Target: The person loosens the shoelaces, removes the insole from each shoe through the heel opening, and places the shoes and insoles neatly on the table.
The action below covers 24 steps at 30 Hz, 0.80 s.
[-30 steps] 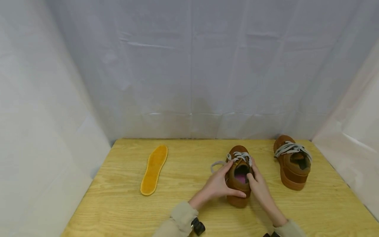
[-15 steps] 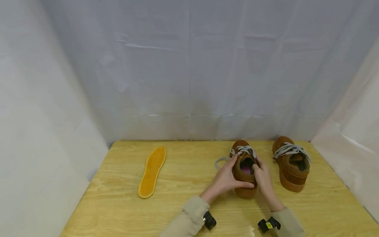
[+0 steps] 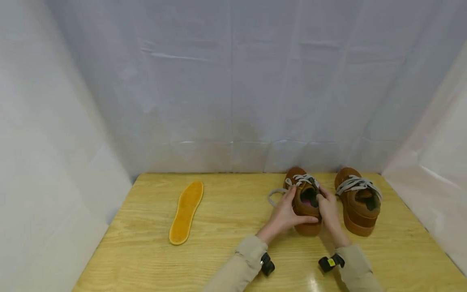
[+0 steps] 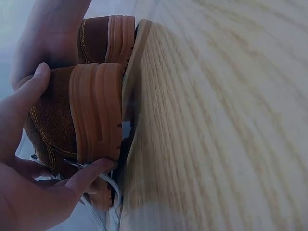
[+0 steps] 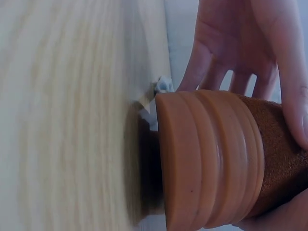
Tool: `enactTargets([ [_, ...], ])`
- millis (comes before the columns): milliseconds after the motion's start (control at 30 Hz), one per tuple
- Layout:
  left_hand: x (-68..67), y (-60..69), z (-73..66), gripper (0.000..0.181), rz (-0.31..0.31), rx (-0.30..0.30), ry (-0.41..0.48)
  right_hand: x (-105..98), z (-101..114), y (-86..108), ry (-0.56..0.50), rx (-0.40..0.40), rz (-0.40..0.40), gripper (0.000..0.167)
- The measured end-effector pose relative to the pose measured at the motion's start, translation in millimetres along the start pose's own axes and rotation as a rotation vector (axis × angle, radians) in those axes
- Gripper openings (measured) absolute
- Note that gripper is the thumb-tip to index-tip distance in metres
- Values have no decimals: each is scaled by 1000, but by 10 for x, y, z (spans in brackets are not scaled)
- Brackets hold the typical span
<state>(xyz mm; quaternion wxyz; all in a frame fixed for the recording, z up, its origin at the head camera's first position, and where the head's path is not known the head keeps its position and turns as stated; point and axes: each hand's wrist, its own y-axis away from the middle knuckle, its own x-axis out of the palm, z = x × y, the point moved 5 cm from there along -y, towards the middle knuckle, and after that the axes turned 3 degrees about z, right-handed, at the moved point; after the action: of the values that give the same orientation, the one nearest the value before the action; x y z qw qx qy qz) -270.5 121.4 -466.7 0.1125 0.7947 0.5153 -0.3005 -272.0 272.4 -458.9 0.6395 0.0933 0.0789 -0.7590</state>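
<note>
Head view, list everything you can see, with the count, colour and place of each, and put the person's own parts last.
Held shoe: one, brown, between both hands
Other shoe: one, brown, on the table, right of the held one
Laces: one visible set per shoe, grey, on the shoe fronts
Patch: one, purple, inside the held shoe's opening
Insole: one, orange-yellow, on the table's left part
Table: one, yellowish wood, below everything
Sheeting: count unclear, grey-white, behind and beside the table
Wrist cameras: two, black, one per wrist
Sleeves: two, beige, on the forearms
Left hand: one, bare, gripping shoe's left side
Right hand: one, bare, gripping its right side
</note>
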Motion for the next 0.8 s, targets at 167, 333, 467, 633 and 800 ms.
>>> enactTargets([
  [167,43,-76,18,112,17,7,16,-70,-38,-93,21,-4,-20,52],
  [333,72,-110,60,109,46,1,20,-104,-84,-130,20,1,-5,51],
  [467,78,-118,82,109,72,2,12,-115,-106,-143,17,-1,10,52],
  [633,61,-141,99,105,94,18,48,-152,-121,-133,64,17,47,54],
  [800,14,-148,120,95,74,20,108,-229,-136,-92,155,23,60,67],
])
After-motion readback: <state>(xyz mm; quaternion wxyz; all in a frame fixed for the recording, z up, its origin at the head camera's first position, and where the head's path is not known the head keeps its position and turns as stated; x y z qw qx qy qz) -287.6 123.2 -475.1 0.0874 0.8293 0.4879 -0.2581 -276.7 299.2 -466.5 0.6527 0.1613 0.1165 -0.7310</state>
